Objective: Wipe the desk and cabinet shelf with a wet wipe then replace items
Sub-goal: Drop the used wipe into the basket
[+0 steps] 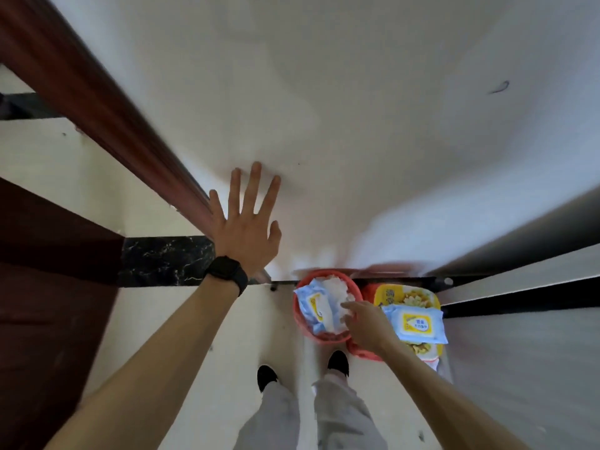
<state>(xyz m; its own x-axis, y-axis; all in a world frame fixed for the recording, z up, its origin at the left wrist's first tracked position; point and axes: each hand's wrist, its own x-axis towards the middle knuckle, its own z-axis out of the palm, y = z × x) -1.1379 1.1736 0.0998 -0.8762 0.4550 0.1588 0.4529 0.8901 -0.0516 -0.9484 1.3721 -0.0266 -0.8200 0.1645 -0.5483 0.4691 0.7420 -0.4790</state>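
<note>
Crumpled white wipe (337, 292): lower centre of frame, lying in the round red bin (300, 323) on the floor.
- Right hand (363, 319) comes in from lower right. Its fingertips (346, 307) meet the wad's lower right edge, so the wipe lies up-frame and left of the grip.
- The view is blurred here, so I cannot tell whether the grip has pinched the wipe or only touches it.
- Also in the bin: a blue wipe pack (313, 303), slumped against the left wall, long axis running steeply from upper left to lower right.

Just right of the bin, touching it, is a second red basket (360, 350).
- It holds a yellow food packet (406, 297).
- A full wipe pack (417, 323) lies flat across the packet, long axis left to right.

Left hand (246, 232): centre frame, well apart, fingers spread flat against the white wall (324, 108), holding nothing. The right hand is plainly the nearer one.
</note>
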